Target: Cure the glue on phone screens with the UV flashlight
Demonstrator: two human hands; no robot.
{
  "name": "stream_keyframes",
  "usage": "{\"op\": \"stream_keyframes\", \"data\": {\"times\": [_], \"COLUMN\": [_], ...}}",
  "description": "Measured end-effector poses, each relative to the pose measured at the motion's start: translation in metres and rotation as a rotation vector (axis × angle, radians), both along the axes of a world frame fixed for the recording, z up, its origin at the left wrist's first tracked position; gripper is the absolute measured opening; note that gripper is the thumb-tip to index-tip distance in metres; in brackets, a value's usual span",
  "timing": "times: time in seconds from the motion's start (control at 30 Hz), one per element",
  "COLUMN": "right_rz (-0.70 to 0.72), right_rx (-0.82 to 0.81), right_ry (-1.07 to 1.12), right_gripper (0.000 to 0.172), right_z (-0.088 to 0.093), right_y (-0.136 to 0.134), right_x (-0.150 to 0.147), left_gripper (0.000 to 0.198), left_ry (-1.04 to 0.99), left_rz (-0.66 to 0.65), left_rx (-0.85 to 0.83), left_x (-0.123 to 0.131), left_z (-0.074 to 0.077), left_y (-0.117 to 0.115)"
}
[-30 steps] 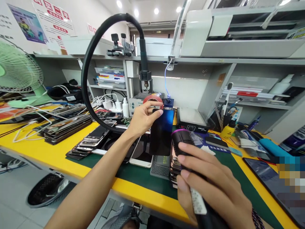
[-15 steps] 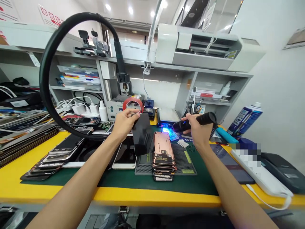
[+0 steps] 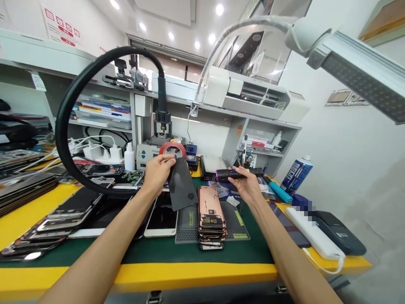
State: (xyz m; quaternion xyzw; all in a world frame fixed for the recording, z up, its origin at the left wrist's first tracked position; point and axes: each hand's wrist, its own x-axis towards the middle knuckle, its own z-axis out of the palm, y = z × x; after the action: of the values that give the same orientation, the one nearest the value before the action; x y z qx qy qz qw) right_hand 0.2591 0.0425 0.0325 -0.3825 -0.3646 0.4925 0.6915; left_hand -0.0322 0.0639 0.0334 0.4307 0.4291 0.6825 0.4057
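Black panel (image 3: 182, 185) pinched by left hand (image 3: 158, 171), hanging lengthwise left of phone stack (image 3: 211, 215); right hand (image 3: 246, 186) clasping torch (image 3: 238, 173) behind stack.

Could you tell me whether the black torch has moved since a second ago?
Yes: the black torch went away from the person, past the rose-gold phone stack.

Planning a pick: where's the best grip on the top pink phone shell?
Pinch the phone shell by its two long edges near mid-length, fingers from above. It lies flat atop the stack, both long sides free. The dark panel in the left hand hangs near its far-left corner.
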Motion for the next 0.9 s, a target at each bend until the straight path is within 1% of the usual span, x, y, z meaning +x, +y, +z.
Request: {"op": "stream_keyframes", "data": {"times": [0.13,0.27,0.37,0.5,0.6,0.7,0.8,0.9], "right_rz": [-0.015,-0.073,-0.131,-0.191,-0.189,-0.163,-0.119,-0.078], "right_rx": [-0.036,-0.075,-0.116,-0.179,-0.2,-0.19,-0.175,-0.161], "right_ry": [0.025,0.03,0.014,-0.073,-0.194,-0.347,-0.499,-0.617], "right_gripper": [0.031,0.034,0.036,0.037,0.037,0.035,0.035,0.035], "right_z": [-0.002,-0.001,0.006,0.02,0.028,0.033,0.035,0.034], "right_y": [0.003,0.004,0.006,0.014,0.024,0.037,0.05,0.06], "right_x": [0.006,0.006,0.007,0.001,-0.02,-0.054,-0.087,-0.106], "left_gripper": [0.037,0.034,0.034,0.032,0.033,0.034,0.034,0.03], "left_ry": [0.004,0.026,0.041,0.024,-0.003,-0.016,-0.022,-0.028], "left_rz": [-0.021,-0.056,-0.073,-0.052,-0.044,-0.052,-0.046,-0.02], "left_rx": [-0.014,-0.013,-0.023,-0.031,-0.034,-0.038,-0.041,-0.037], "left_x": [0.003,0.007,0.008,0.006,0.005,0.005,0.004,0.0], "left_z": [0.001,-0.003,-0.008,-0.01,-0.009,-0.008,-0.008,-0.008], "left_y": [-0.003,-0.003,0.0,0.004,0.004,0.005,0.006,0.007]}}
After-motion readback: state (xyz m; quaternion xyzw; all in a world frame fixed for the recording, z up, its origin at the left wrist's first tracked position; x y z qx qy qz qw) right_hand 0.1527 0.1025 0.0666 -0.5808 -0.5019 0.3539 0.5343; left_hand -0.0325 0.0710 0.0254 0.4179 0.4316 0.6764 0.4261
